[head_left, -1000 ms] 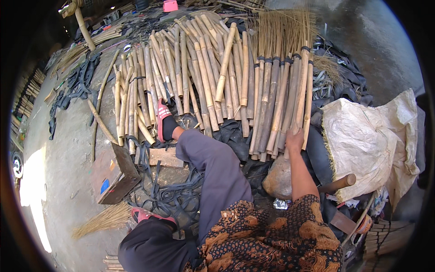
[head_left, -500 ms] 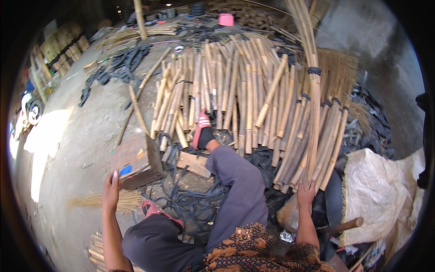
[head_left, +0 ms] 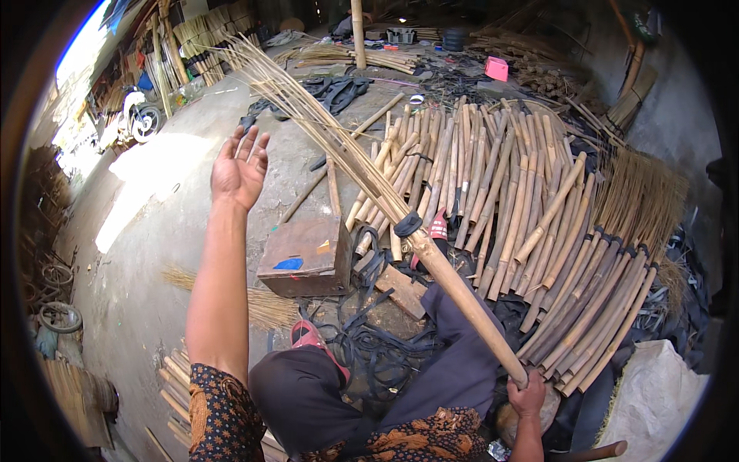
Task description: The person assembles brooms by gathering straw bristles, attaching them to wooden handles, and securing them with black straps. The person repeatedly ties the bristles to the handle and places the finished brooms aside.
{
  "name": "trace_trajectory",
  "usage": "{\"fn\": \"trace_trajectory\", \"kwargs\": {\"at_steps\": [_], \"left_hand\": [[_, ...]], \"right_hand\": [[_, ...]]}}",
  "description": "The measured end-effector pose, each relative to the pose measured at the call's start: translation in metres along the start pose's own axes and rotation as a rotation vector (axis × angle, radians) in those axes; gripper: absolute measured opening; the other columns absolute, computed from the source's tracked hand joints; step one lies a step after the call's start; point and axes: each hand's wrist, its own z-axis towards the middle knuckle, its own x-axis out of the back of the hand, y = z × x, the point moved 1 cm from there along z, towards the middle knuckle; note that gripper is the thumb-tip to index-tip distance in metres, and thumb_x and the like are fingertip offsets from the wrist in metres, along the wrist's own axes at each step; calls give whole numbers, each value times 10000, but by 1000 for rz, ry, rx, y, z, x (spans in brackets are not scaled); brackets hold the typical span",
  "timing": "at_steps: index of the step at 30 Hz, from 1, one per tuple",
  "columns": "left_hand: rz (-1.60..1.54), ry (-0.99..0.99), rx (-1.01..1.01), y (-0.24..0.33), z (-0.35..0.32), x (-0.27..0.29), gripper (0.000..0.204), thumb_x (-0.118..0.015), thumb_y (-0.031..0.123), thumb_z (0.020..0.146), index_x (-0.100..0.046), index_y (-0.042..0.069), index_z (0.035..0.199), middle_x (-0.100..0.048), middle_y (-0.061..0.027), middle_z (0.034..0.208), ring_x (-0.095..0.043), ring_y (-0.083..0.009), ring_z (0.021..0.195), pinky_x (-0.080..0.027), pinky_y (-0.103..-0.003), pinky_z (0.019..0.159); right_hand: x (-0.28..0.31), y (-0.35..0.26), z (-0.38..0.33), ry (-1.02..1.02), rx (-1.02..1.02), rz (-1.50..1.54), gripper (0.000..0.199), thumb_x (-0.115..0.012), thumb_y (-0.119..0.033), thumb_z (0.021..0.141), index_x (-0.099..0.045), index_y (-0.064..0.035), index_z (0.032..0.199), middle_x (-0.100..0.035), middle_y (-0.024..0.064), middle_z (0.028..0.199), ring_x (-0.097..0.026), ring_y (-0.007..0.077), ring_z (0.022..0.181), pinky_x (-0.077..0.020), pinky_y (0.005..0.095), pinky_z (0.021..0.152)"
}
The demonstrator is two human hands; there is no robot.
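Note:
In my right hand (head_left: 528,394), closed round the butt of its handle, is a bamboo broom (head_left: 462,296) with long thin split sticks. It slants up and to the left across the view, its sticks fanned at the far tip. A black strip (head_left: 408,225) binds the sticks to the handle. My left hand (head_left: 240,171) is raised and empty, palm showing and fingers apart, left of the broom's sticks and not touching them. Beneath the broom's middle stands a wooden box (head_left: 304,258) with a blue patch on top.
Many bamboo handles (head_left: 462,192) lie in rows ahead. Several bound brooms (head_left: 596,308) lie at the right, beside a white sack (head_left: 654,393). Black strips (head_left: 377,339) tangle between my feet, near a wood block (head_left: 402,292). Loose thin sticks (head_left: 262,306) lie left of the box.
The broom has swung from nearly upright at the right to a leftward slant across the view. My left hand has risen, its fingers spread. The view has shifted left.

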Motion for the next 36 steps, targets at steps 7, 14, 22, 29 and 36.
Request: {"fn": "trace_trajectory", "kwargs": {"at_steps": [7,14,22,29,36], "left_hand": [[305,-96,150,-19,-15,-8,1135,-772,588,907,-117,61,1671,-212,-280,1676,-346,-451,1507,-499,-593,1104],[208,-194,216,-26,-17,-42,958,-680,525,988,-160,118,1682,-344,-250,1627,-504,-419,1394,-538,-514,1061],[1273,-699,-53,-44,-51,-38,614,-530,-81,958,-569,174,1515,-646,-150,1369,-706,-221,1055,-584,-337,855],[904,-552,-226,-34,-53,-37,366,-473,322,1141,-685,95,1334,-694,-120,1262,-660,-227,1065,-580,-399,941],[409,-111,-198,43,-76,34,404,-276,390,1183,-424,131,910,-434,-1,819,-522,-167,807,-482,-472,1088]], "right_hand": [[-25,5,-5,59,-112,44,367,-784,-206,772,-636,-55,1071,-690,226,954,-671,491,886,-544,552,774],[-8,10,-17,35,-58,-17,360,-779,-185,792,-640,-49,1095,-691,226,962,-681,473,903,-549,511,797],[-13,7,-15,92,-16,-11,356,-788,-198,753,-624,-49,1032,-666,205,924,-658,477,844,-537,548,735],[-14,2,-7,62,-174,5,372,-798,-247,804,-630,-39,1062,-693,225,983,-669,488,899,-542,551,768],[-15,32,3,302,-641,197,438,-789,-302,907,-661,1,1197,-731,242,1008,-715,420,959,-547,464,850]]}}
